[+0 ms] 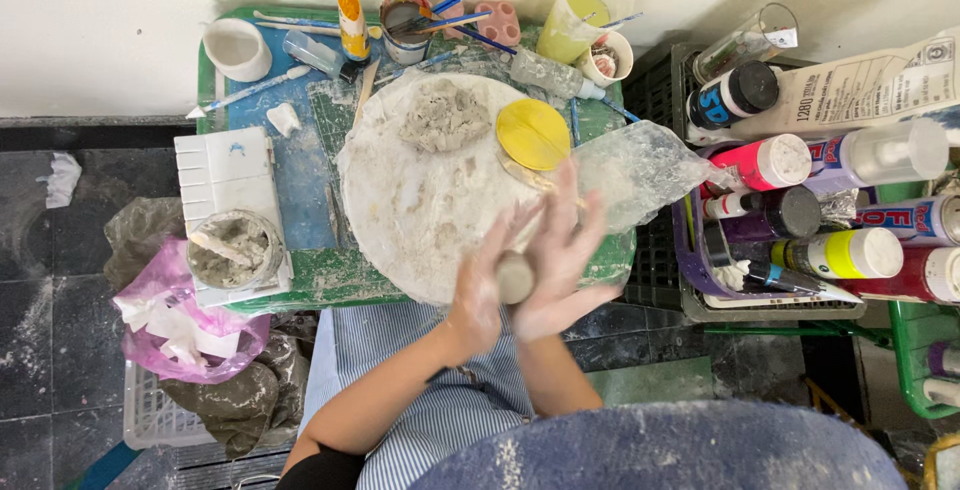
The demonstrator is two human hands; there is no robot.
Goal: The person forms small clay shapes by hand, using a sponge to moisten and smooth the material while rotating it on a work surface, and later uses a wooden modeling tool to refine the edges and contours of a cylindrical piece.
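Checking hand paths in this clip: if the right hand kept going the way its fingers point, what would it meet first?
Probably the yellow disc: the right hand, rolling a clay piece, points up-left over the round board. Height unclear.

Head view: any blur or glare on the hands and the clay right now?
Head view: both hands, left and right, are slightly motion-blurred around the clay piece; light is even and soft, no glare on the round board; the paint bottles bend at the frame edge.

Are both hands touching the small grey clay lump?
Touching. The head view shows the small grey clay lump pressed between the left hand and right hand palms.
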